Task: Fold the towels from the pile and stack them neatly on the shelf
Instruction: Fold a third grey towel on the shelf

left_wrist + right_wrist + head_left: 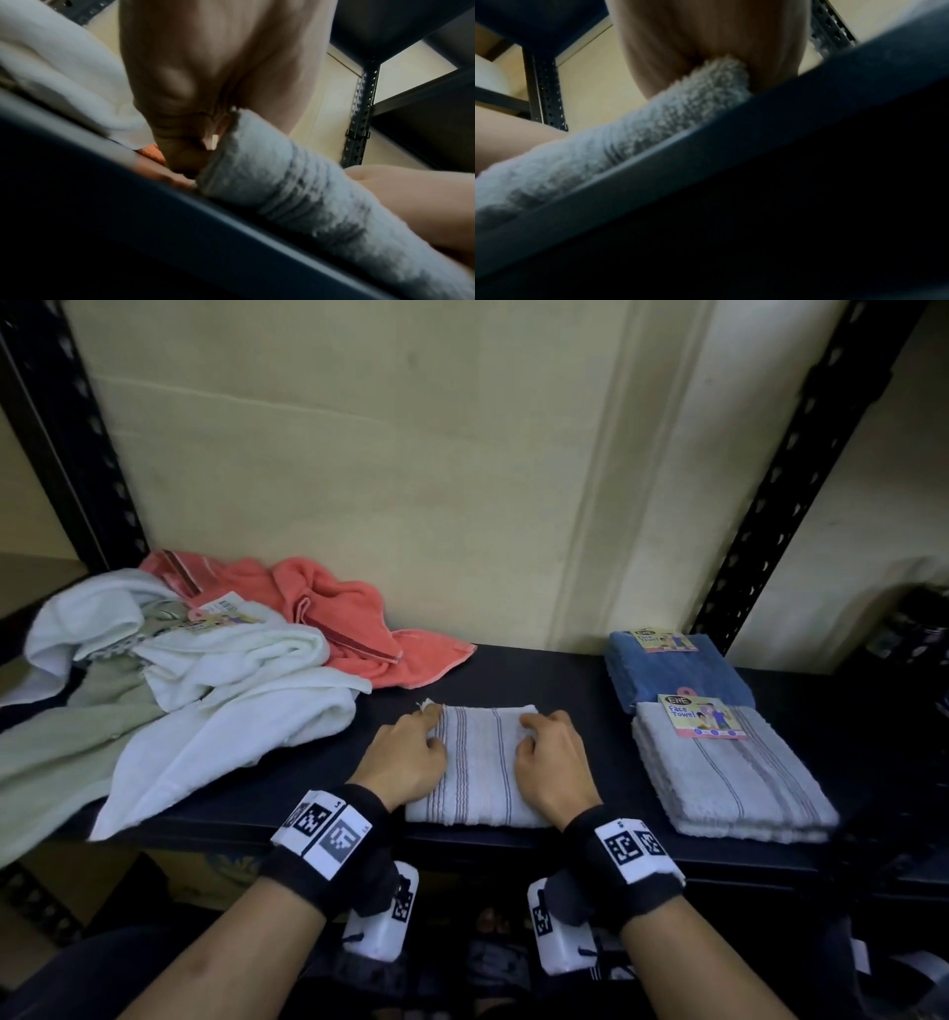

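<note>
A: Your two hands work a folded striped towel [475, 765] at the front middle of the dark shelf [560, 670], its near edge right at the shelf lip.

B: And the grip?

A: Your left hand [405, 757] sits on the towel's left edge, fingers curled over it. The left wrist view shows the fingertips [185, 154] pinching the far left corner of the towel [282, 182], narrow and tight.

B: The right?

A: Your right hand [552, 762] lies on the towel's right side, fingers bent at the far right corner. The right wrist view has the hand [706, 40] closed over the towel's [628, 132] thick folded end, so it holds the cloth too.

B: What else is on the shelf?

A: To your left, the unfolded pile: a white towel [231, 690] sprawled on top, a pale green towel [67, 742] hanging over the front edge, a coral towel [334, 613] bunched at the back by the wall [359, 454]. To your right, well apart from your hands, a folded grey towel [729, 778] with a Face Towel tag [701, 716], and behind it, touching, a folded blue towel [672, 670] with its own tag.

B: The frame?

A: Black slotted posts [780, 485] rise at both sides.
</note>
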